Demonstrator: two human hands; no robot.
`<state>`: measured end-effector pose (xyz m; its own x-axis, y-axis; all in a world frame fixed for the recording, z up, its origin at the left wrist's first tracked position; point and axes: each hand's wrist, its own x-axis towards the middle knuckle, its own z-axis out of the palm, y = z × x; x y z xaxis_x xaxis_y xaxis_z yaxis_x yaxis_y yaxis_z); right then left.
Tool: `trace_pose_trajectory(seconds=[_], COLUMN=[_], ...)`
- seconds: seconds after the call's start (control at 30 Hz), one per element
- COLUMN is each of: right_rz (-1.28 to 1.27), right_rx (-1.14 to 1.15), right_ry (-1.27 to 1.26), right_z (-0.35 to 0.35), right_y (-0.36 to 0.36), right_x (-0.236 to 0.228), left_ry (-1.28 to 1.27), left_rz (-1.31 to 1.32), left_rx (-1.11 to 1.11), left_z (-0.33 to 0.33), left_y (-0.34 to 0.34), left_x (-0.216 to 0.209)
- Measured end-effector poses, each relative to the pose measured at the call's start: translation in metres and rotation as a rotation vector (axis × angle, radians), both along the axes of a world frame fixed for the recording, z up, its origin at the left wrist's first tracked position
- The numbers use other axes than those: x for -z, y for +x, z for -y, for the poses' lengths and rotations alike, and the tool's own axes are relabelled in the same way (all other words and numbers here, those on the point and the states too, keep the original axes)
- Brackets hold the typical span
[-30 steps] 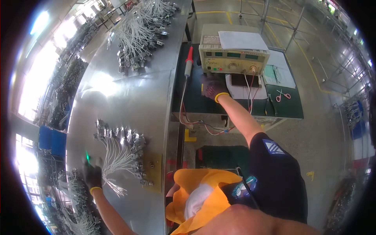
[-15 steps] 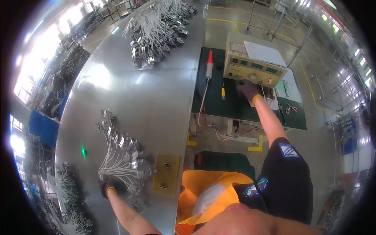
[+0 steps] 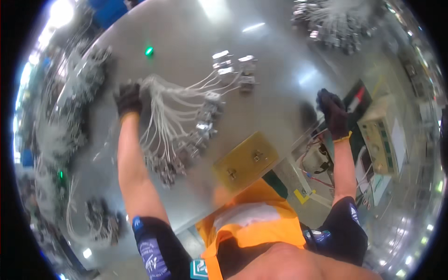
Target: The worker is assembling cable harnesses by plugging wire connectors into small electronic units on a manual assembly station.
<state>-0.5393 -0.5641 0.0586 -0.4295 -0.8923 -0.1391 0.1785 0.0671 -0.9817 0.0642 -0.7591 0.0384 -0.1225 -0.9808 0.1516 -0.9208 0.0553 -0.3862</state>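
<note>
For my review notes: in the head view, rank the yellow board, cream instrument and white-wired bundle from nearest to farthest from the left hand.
1. White-wired bundle: immediately right of the left hand.
2. Yellow board: farther right, closer to the person's body.
3. Cream instrument: far right, past the right hand.

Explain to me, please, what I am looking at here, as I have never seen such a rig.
There is no robot: a person works with two gloved hands, seen from a fisheye camera on the head, which bends straight edges. On the shiny metal table lie white wires fanning out to metal parts, a yellowish board, and another heap of wires. The left hand is beside the gathered wire ends; the right hand is near the table's edge, close to a cream instrument. Whether either hand holds anything, I cannot tell.
</note>
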Motion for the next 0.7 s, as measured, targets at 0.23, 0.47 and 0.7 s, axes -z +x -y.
trace_pose_trajectory(seconds=[0.23,0.47,0.7], right_rz=[0.005,-0.171,-0.031], right_rx=[-0.143,-0.63,-0.822], right_ry=[-0.139,0.064,0.16], right_z=[0.123,0.144,0.069], right_y=[0.133,0.159,0.17], right_x=[0.017,-0.013,-0.003], left_ry=[-0.137,-0.141,-0.436], left_rz=[-0.098,-0.54,-0.392], left_rx=[-0.535,-0.106,-0.168], left_z=[0.049,0.042,0.012], left_y=[-0.013,-0.007,-0.085], left_x=[-0.001,0.006,-0.019])
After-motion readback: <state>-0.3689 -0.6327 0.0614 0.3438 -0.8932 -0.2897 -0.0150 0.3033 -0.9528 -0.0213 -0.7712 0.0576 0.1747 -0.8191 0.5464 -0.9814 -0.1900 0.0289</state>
